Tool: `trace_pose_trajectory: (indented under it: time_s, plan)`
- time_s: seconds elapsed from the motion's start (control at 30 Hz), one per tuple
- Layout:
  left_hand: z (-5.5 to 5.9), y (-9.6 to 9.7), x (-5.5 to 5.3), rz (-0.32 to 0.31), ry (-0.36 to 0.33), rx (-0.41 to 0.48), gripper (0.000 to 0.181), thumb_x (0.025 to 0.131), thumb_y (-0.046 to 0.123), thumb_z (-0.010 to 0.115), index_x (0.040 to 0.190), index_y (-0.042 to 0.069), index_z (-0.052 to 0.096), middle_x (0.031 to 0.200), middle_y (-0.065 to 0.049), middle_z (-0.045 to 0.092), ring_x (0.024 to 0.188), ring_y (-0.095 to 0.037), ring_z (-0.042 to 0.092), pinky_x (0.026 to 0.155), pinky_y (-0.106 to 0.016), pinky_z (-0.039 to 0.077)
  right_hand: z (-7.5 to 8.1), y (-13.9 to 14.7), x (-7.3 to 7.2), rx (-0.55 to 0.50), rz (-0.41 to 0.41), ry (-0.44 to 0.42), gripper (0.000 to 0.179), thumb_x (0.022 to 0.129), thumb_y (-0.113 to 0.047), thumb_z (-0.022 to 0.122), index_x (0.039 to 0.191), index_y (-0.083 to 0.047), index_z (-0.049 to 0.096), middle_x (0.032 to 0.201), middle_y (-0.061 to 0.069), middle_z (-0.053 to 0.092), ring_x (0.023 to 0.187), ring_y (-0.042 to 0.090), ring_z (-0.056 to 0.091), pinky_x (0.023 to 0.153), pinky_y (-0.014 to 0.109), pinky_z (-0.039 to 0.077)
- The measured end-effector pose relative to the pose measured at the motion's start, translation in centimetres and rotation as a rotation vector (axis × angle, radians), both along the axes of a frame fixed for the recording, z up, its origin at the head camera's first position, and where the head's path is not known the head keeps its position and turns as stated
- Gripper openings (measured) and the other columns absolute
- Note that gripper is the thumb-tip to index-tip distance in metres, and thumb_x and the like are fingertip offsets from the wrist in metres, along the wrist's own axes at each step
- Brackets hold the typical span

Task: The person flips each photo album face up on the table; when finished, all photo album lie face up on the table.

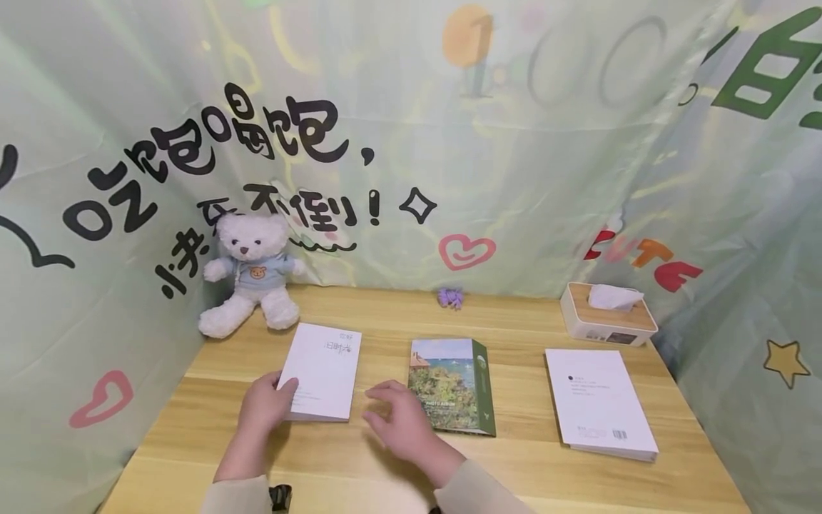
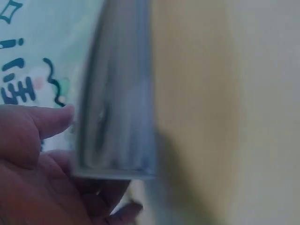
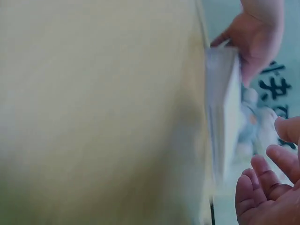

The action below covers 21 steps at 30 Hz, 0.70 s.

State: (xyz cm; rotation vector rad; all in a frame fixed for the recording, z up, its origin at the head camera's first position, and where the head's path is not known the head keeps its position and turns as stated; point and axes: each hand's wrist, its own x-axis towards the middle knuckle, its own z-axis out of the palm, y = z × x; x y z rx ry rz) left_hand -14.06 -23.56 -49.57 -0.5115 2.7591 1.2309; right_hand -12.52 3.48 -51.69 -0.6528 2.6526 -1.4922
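Observation:
A white album (image 1: 324,371) with dark lettering lies at the left of the table. My left hand (image 1: 266,403) grips its lower left edge, thumb on the cover. In the left wrist view the album's end (image 2: 117,136) shows pages between two covers, with the left hand (image 2: 51,164) around its side. My right hand (image 1: 404,421) is between this album and a green photo album (image 1: 449,385) with a painted garden cover, holding nothing. Its fingers are spread and slightly bent in the right wrist view, where the right hand (image 3: 272,183) is apart from the white album (image 3: 222,103).
Another white album (image 1: 600,400) lies at the right. Behind it stands a tissue box (image 1: 610,314). A white teddy bear (image 1: 253,278) sits at the back left, and a small purple item (image 1: 451,298) lies at the back. Printed cloth (image 1: 398,143) encloses the wooden table (image 1: 514,471).

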Motion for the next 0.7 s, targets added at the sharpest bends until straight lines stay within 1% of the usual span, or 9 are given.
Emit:
trace_pose_trajectory:
  time_s: [0.1, 0.17, 0.23, 0.3, 0.37, 0.43, 0.53, 0.63, 0.7]
  plan:
    - [1.5, 0.7, -0.5, 0.006, 0.037, -0.081, 0.062, 0.108, 0.030, 0.053, 0.149, -0.016, 0.044, 0.150, -0.041, 0.045, 0.138, -0.058, 0.043, 0.114, -0.070, 0.034, 0.6, 3.0, 0.2, -0.067, -0.031, 0.025, 0.031, 0.094, -0.005, 0.077, 0.123, 0.004, 0.072, 0.125, 0.014, 0.070, 0.077, 0.019, 0.065, 0.078, 0.028, 0.060]
    - [2.2, 1.8, -0.9, 0.012, 0.115, -0.146, 0.062, 0.106, 0.031, 0.057, 0.149, -0.012, 0.047, 0.150, -0.039, 0.047, 0.137, -0.057, 0.044, 0.114, -0.070, 0.032, 0.9, 5.2, 0.2, -0.090, -0.084, 0.061, 0.029, 0.093, -0.002, 0.077, 0.121, 0.004, 0.073, 0.123, 0.016, 0.072, 0.077, 0.015, 0.063, 0.072, 0.025, 0.059]
    - [2.5, 3.7, -1.1, 0.002, 0.231, -0.185, 0.055, 0.104, 0.028, 0.062, 0.145, -0.009, 0.055, 0.146, -0.035, 0.053, 0.135, -0.055, 0.048, 0.113, -0.072, 0.030, 1.1, 7.4, 0.2, -0.125, -0.148, 0.088, 0.028, 0.091, 0.002, 0.077, 0.119, 0.006, 0.074, 0.120, 0.019, 0.072, 0.074, 0.010, 0.061, 0.066, 0.022, 0.057]
    - [2.6, 6.0, -1.2, -0.037, 0.341, -0.180, 0.049, 0.101, 0.023, 0.068, 0.138, -0.007, 0.062, 0.140, -0.031, 0.060, 0.132, -0.051, 0.053, 0.114, -0.069, 0.032, 1.4, 9.3, 0.1, -0.161, -0.215, 0.087, 0.028, 0.090, 0.006, 0.077, 0.117, 0.008, 0.074, 0.116, 0.021, 0.072, 0.064, 0.009, 0.055, 0.057, 0.021, 0.053]
    - [2.5, 8.7, -0.9, -0.106, 0.398, -0.120, 0.044, 0.098, 0.020, 0.073, 0.134, -0.005, 0.065, 0.138, -0.027, 0.063, 0.129, -0.048, 0.056, 0.115, -0.066, 0.036, 1.5, 10.9, 0.1, -0.189, -0.276, 0.076, 0.027, 0.090, 0.007, 0.077, 0.117, 0.009, 0.073, 0.116, 0.022, 0.071, 0.069, 0.012, 0.061, 0.060, 0.020, 0.056]
    - [2.3, 11.3, -0.4, -0.191, 0.387, -0.030, 0.046, 0.097, 0.021, 0.075, 0.135, -0.003, 0.065, 0.140, -0.024, 0.062, 0.127, -0.045, 0.058, 0.112, -0.063, 0.043, 1.5, 12.3, 0.2, -0.192, -0.328, 0.060, 0.028, 0.091, 0.006, 0.077, 0.119, 0.010, 0.073, 0.117, 0.021, 0.071, 0.083, 0.020, 0.069, 0.067, 0.022, 0.059]
    - [2.1, 14.9, 0.5, -0.316, 0.306, 0.086, 0.055, 0.097, 0.025, 0.077, 0.142, -0.002, 0.060, 0.148, -0.024, 0.055, 0.128, -0.044, 0.058, 0.108, -0.061, 0.049, 1.4, 14.0, 0.3, -0.155, -0.394, 0.042, 0.028, 0.094, 0.001, 0.077, 0.121, 0.008, 0.073, 0.121, 0.019, 0.070, 0.106, 0.035, 0.069, 0.077, 0.025, 0.061]
    - [1.6, 17.6, 1.0, -0.412, 0.266, 0.113, 0.062, 0.095, 0.025, 0.079, 0.146, -0.002, 0.057, 0.152, -0.027, 0.050, 0.132, -0.047, 0.055, 0.109, -0.062, 0.047, 1.0, 15.3, 0.5, -0.120, -0.446, 0.015, 0.030, 0.095, -0.001, 0.076, 0.124, 0.007, 0.073, 0.125, 0.021, 0.069, 0.111, 0.042, 0.067, 0.078, 0.028, 0.060]
    - [1.3, 18.8, 1.2, -0.442, 0.252, 0.105, 0.064, 0.093, 0.023, 0.081, 0.147, -0.002, 0.056, 0.155, -0.029, 0.047, 0.136, -0.050, 0.051, 0.112, -0.064, 0.044, 0.7, 15.8, 0.7, -0.113, -0.462, -0.022, 0.033, 0.095, -0.001, 0.076, 0.127, 0.007, 0.071, 0.128, 0.024, 0.067, 0.113, 0.046, 0.066, 0.082, 0.032, 0.061]
